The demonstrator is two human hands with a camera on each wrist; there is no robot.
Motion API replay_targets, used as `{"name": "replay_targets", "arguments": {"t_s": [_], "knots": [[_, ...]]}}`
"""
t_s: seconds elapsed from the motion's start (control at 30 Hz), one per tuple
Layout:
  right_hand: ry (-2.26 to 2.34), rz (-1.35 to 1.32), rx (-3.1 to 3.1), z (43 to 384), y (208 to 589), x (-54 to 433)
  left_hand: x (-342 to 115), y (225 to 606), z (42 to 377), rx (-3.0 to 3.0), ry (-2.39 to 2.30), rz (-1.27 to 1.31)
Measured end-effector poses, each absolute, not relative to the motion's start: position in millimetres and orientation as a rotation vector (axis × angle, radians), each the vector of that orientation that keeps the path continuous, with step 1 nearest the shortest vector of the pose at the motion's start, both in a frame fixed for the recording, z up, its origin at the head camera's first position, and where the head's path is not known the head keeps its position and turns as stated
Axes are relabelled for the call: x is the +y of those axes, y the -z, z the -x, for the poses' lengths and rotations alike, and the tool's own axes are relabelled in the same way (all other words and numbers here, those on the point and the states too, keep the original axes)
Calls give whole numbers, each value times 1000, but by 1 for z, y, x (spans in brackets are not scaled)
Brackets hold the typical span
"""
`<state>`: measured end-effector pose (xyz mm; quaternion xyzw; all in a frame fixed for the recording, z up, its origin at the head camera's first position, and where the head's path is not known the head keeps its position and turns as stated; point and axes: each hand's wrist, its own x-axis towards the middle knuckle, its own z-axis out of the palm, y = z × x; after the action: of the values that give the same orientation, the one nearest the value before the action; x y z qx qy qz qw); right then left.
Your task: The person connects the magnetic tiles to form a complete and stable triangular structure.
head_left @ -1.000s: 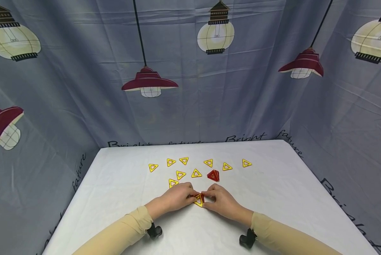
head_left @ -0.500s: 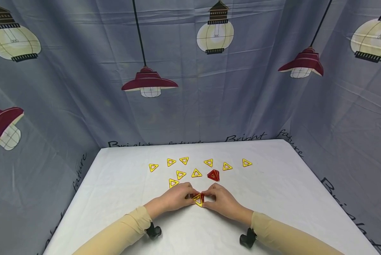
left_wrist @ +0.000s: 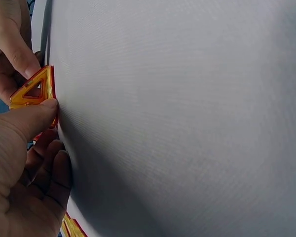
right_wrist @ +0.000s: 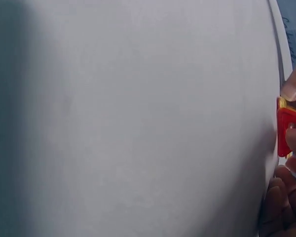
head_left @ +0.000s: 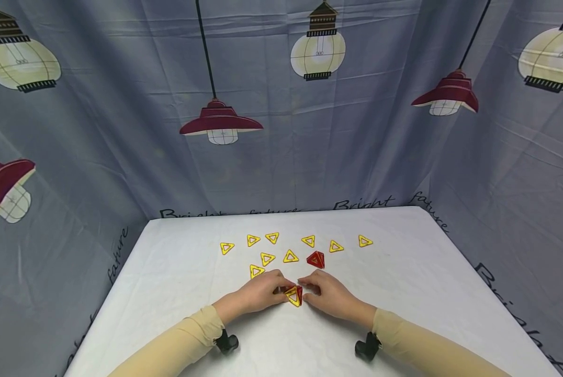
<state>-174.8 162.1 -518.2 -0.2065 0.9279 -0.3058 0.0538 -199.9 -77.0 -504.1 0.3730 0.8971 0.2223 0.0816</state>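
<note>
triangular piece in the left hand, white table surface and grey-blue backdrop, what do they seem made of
Triangular piece: probably smooth, glossy plastic, with small highlights and yellow that looks partly see-through.
White table surface: perhaps matt cloth, going by its fine ribbed texture.
Grey-blue backdrop: most likely thin fabric, given its folds and creases.

Head feed, lower centre: I log a small joined block [head_left: 297, 299], yellow triangular frame facing me, red at its right side, tilted. The left hand [head_left: 262, 288] pinches it, thumb on the yellow face. The right hand [head_left: 330, 297] sits just beside, fingers bent; contact I cannot tell. Mid-frame, slightly right of centre: a red pyramid [head_left: 316, 259], raised, standing alone. I count nine yellow triangles [head_left: 290, 260], hollow, lying flat, well spread across mid-frame, pointing various ways; the nearest is just beyond the left hand.
</note>
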Motion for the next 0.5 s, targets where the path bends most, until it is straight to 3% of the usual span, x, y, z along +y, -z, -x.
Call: {"name": "replay_targets", "arguments": {"t_s": [0.5], "knots": [[815,603,2945,176,520,166,-68,507,198,2775,-740,-930]]}}
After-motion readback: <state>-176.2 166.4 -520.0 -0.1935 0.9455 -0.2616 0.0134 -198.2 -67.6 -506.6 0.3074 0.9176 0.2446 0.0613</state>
